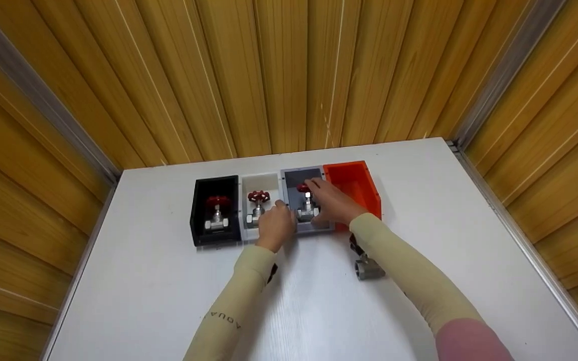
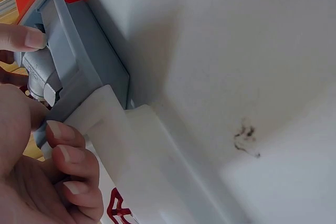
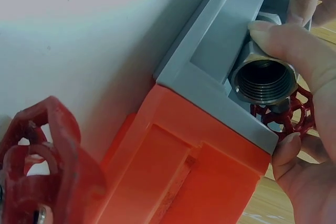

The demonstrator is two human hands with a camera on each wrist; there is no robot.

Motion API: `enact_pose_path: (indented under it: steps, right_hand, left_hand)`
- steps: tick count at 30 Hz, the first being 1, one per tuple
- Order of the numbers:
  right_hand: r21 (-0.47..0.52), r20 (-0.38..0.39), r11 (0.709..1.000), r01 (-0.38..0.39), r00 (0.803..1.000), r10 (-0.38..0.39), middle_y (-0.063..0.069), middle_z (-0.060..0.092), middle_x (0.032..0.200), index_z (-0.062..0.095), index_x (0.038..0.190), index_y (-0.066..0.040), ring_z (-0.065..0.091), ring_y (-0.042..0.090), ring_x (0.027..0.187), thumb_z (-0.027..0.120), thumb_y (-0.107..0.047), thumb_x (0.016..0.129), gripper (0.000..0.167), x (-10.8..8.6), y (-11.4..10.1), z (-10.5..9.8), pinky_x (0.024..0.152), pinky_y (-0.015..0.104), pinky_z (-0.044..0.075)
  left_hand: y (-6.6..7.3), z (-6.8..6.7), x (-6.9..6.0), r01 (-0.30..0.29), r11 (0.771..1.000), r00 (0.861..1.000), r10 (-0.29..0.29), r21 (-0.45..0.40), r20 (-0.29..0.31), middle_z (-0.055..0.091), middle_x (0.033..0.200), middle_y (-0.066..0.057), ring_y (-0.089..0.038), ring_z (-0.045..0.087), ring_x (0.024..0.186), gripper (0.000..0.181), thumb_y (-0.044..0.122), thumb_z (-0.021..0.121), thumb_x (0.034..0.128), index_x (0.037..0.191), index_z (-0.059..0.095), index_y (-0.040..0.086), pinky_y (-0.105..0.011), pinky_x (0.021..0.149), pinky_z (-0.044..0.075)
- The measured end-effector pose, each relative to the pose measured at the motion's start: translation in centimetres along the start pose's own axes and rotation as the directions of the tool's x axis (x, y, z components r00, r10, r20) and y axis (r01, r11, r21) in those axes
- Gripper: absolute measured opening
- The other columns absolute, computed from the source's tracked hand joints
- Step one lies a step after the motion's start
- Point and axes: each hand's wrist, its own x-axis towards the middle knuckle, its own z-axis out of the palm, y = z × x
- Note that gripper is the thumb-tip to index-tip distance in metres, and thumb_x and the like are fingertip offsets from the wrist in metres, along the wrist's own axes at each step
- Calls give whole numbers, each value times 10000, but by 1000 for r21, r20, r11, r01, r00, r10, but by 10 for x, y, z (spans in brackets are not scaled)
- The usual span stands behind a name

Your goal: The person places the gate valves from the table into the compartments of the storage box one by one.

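My right hand (image 1: 334,203) grips a valve (image 1: 308,205) with a red handwheel, sitting in the grey bin (image 1: 296,176). In the right wrist view, its thumb (image 3: 270,35) presses the metal body beside the threaded opening (image 3: 264,81), and fingers reach the red wheel (image 3: 294,114). My left hand (image 1: 276,225) holds the grey bin's front corner beside the white bin (image 1: 269,179), fingers (image 2: 73,156) curled; its thumb is partly hidden. Similar valves stand in the white bin (image 1: 257,203) and the black bin (image 1: 217,215).
An orange-red bin (image 1: 354,183) adjoins the grey one on the right. Another valve (image 1: 369,268) lies on the white table (image 1: 309,311) under my right forearm. A small dark part (image 1: 272,272) shows beside my left sleeve. Wood-patterned walls (image 1: 289,75) enclose the table.
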Motion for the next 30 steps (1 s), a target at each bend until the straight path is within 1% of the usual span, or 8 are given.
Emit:
enact_pose_path:
  steps: [7,13,16,20,23,26,30]
  right_hand:
    - [13,37,1000,11,999,-11,72,292,1559,239,1537,-171,347,269,1414,855,-250,723,1024,1,2,3,1075,439,410]
    - [48,51,999,-19,999,16,45,271,1574,233,1541,-209,343,269,1417,862,-237,710,1044,3,4,4,1065,440,419]
    - [52,59,998,-20,998,16,42,269,1577,229,1543,-215,348,266,1416,859,-241,715,1041,4,4,3,1071,437,414]
    - [10,59,1000,6,998,-7,73,317,1555,269,1530,-182,370,278,1406,825,-234,760,951,4,6,1,1065,442,418]
    - [-44,47,999,1,999,1,84,393,1499,324,1509,-159,432,264,1362,797,-215,792,861,4,9,0,1040,425,447]
    - [-67,40,998,0,999,2,82,435,1453,361,1490,-154,479,250,1315,782,-197,808,803,5,11,-1,1020,413,466]
    - [-71,40,997,17,999,-14,86,431,1463,380,1480,-158,470,268,1326,779,-205,812,779,5,10,0,1034,428,452]
  left_hand:
    - [-1,2,-2,-3,1000,1000,3,-2,12,704,833,-178,-321,678,673,380,327,549,955,1044,591,-40,-445,581,531]
    - [-1,2,-3,5,1000,999,-5,-1,35,705,849,-172,-312,678,685,403,338,535,960,1082,582,-44,-437,590,535]
    - [-1,3,-2,7,1000,1000,-7,10,30,705,838,-164,-305,676,673,409,344,538,960,1093,582,-41,-434,579,532]
    - [-1,4,-3,-7,1000,1000,7,30,-5,708,809,-157,-295,675,631,397,329,566,949,1078,594,-46,-430,549,532]
    - [0,5,-3,-14,999,1000,14,30,-14,710,805,-160,-295,674,619,393,318,579,941,1073,599,-51,-432,540,531]
    - [0,3,-2,1,999,1000,-1,32,4,710,824,-163,-299,676,637,417,328,568,949,1105,591,-57,-434,554,534]
    - [0,1,-1,8,999,999,-9,40,32,713,855,-164,-296,681,659,451,337,540,964,1160,577,-67,-430,569,541]
